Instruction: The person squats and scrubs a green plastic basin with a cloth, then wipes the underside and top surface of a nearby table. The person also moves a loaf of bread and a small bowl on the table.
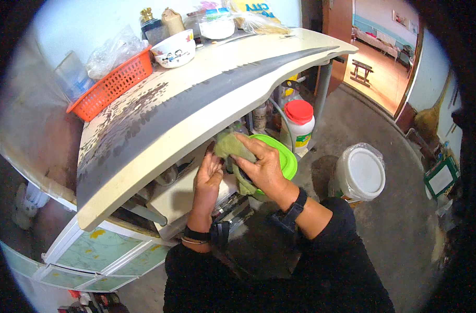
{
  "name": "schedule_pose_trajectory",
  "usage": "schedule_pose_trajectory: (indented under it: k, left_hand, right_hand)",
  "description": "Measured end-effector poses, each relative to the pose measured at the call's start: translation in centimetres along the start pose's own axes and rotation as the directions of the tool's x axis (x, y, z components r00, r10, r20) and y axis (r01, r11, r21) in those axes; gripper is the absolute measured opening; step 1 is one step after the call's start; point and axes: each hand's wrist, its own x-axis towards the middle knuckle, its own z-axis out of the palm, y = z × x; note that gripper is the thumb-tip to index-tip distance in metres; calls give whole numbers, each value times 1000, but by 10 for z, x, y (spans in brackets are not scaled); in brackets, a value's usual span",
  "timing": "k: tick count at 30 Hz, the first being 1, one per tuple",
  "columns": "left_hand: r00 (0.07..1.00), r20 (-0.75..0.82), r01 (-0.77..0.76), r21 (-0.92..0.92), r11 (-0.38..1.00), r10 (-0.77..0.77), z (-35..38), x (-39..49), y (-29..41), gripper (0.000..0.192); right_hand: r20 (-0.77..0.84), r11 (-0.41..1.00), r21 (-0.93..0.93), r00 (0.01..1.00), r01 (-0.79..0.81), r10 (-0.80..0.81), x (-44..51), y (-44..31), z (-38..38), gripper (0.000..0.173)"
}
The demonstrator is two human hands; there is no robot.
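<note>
A green cloth (228,145) is bunched in my right hand (263,162), pinched between thumb and fingers. Its loose end (246,186) hangs below the palm. My left hand (210,172) is up beside the cloth, palm turned inward, its fingertips blurred near the cloth's left side. Whether that hand grips anything cannot be made out. Both hands are just in front of the edge of a cream and grey tabletop (175,129). Partly behind my right hand is a bright green plastic lid (287,158).
On the tabletop are an orange plastic basket (116,84), a white bowl (175,51) and several bags and bottles. Beneath it stands a white jar with a red lid (299,113), near a metal table leg (323,90). A white bucket (364,172) stands on the floor at right.
</note>
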Motion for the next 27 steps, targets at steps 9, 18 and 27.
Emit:
schedule_pose_trajectory:
  k: [9,18,27]
  left_hand:
    - [992,93,-83,-68,994,89,0,1,2,68]
    - [998,34,-59,-82,995,62,1,-4,5,64]
    - [977,127,-166,-65,984,173,9,-5,10,62]
  right_hand:
    - [110,978,47,974,-202,196,10,-7,-4,41]
    - [65,979,-125,984,-159,168,5,-7,3,50]
    - [307,905,-381,898,-189,317,-30,26,-7,52]
